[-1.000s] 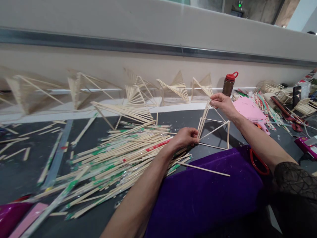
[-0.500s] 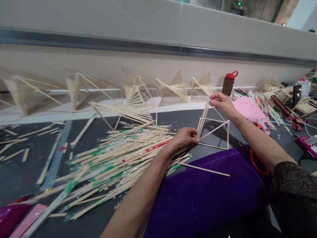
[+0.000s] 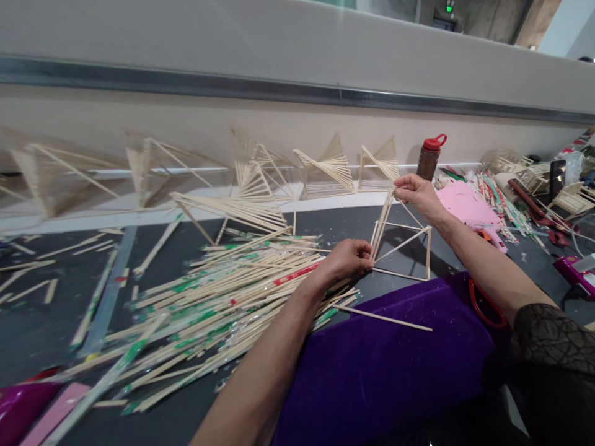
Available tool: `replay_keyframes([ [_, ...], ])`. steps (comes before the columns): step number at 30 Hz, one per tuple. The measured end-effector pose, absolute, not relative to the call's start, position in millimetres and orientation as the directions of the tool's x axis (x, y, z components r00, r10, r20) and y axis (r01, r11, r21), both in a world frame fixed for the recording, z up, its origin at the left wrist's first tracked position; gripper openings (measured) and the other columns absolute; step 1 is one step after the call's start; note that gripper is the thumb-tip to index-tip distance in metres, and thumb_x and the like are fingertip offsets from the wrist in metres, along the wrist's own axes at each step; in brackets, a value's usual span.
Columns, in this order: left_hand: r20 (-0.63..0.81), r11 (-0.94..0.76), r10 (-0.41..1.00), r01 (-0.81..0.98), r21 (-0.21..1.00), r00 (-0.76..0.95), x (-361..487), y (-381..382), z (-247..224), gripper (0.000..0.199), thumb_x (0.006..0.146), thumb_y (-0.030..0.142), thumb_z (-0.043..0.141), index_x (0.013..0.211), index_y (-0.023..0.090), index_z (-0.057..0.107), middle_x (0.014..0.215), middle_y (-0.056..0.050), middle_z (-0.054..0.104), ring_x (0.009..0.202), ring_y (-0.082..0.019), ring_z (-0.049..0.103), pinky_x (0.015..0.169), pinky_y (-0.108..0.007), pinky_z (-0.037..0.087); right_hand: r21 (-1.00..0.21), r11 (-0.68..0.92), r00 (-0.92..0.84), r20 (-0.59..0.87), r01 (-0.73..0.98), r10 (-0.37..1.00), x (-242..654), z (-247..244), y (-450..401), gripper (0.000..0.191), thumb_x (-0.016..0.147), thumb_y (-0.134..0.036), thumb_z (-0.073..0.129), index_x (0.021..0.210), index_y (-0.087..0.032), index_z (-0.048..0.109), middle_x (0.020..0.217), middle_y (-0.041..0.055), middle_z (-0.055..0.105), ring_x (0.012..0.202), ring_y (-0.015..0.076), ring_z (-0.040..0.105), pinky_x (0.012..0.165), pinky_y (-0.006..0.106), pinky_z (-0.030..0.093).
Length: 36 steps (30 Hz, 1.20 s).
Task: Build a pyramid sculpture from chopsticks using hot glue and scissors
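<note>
A small frame of chopsticks [image 3: 400,243] stands on the dark table, with several sticks joined at its corners. My left hand [image 3: 351,257] pinches the lower left corner, where the steep sticks meet the base. Higher up, the fingertips of my right hand [image 3: 416,193] close on the top end of those sticks. A single loose chopstick [image 3: 383,317] lies across the purple cloth [image 3: 395,365] in front of the frame. Left of my left hand spreads a pile of chopsticks [image 3: 223,297], many in clear wrappers with green print.
Finished stick structures [image 3: 325,166] line the ledge along the wall. A brown bottle [image 3: 428,158] with a red lid stands behind my right hand. Red-handled scissors [image 3: 486,305] rest by my right forearm. A pink glue gun-like shape [image 3: 467,204] and a clear ruler [image 3: 108,291] lie farther out.
Both hands keep their hold on the chopstick frame in the same place. The view shifts very slightly; nothing else visibly moves.
</note>
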<state>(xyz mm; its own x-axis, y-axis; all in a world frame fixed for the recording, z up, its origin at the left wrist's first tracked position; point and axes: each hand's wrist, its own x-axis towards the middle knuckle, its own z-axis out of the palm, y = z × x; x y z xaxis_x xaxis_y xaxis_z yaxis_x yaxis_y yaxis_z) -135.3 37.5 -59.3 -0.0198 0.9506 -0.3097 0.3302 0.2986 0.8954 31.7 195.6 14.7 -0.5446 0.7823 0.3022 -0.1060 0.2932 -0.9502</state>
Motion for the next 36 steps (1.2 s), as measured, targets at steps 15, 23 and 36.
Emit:
replay_keyframes([
  [15,-0.308,0.298,0.951,0.285,0.911,-0.010,-135.6,37.2,-58.7,0.027,0.052,0.020,0.067,0.078,0.017,0.061,0.058,0.005,0.059,0.052,-0.012,0.053,0.052,-0.025,0.041,-0.962,0.249,-0.526,0.270,-0.113,0.806,33.0,18.1,191.5,0.028,0.062,-0.031,0.072,0.084,-0.018,0.062,0.067,-0.0031,0.062,0.064,0.0099,0.054,0.061,0.025,0.041],
  [23,-0.292,0.282,0.956,0.271,0.920,-0.003,-137.1,38.0,-62.0,0.027,0.051,0.022,0.068,0.077,0.016,0.063,0.059,0.004,0.060,0.052,-0.012,0.053,0.051,-0.025,0.040,-0.972,0.206,-0.518,0.236,-0.116,0.822,35.1,19.1,188.0,0.020,0.069,-0.031,0.066,0.083,-0.019,0.061,0.071,-0.0013,0.066,0.064,0.0107,0.057,0.060,0.024,0.042],
  [36,-0.221,0.211,0.975,0.263,0.941,0.008,-134.7,39.0,-67.6,0.025,0.056,0.021,0.070,0.079,0.016,0.064,0.060,0.003,0.062,0.053,-0.012,0.056,0.052,-0.024,0.041,-0.963,0.269,-0.459,0.228,0.026,0.859,58.5,8.3,191.3,0.028,0.065,-0.033,0.067,0.088,-0.019,0.058,0.079,0.0010,0.068,0.070,0.0136,0.061,0.068,0.029,0.045],
])
